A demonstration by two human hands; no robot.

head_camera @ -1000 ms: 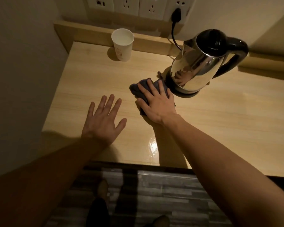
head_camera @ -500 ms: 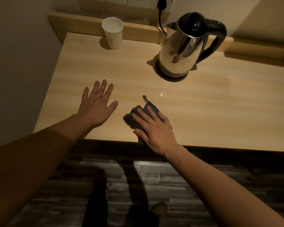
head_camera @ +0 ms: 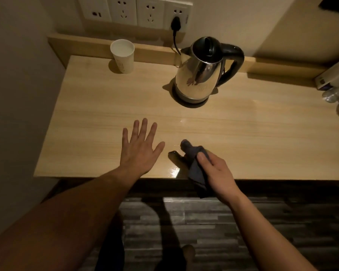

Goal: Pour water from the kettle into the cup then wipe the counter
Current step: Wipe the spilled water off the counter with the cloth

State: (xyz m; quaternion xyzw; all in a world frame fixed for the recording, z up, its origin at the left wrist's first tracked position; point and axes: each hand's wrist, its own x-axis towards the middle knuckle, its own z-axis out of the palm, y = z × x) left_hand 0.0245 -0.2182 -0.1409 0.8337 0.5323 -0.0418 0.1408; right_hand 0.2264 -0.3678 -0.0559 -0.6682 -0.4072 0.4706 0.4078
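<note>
Hands at the bench's near edge: your right hand [head_camera: 215, 173] clutches the dark cloth [head_camera: 196, 169], your left hand [head_camera: 139, 149] rests flat and empty, with kettle [head_camera: 200, 75] and cup [head_camera: 122, 55] well beyond, by the wall.

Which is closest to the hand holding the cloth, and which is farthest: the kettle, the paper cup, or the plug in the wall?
From the right hand, which holds the cloth, in the head view:
1. The kettle, on its base straight beyond the hand.
2. The paper cup, at the counter's back left.
3. The plug, up on the wall above the counter.
</note>
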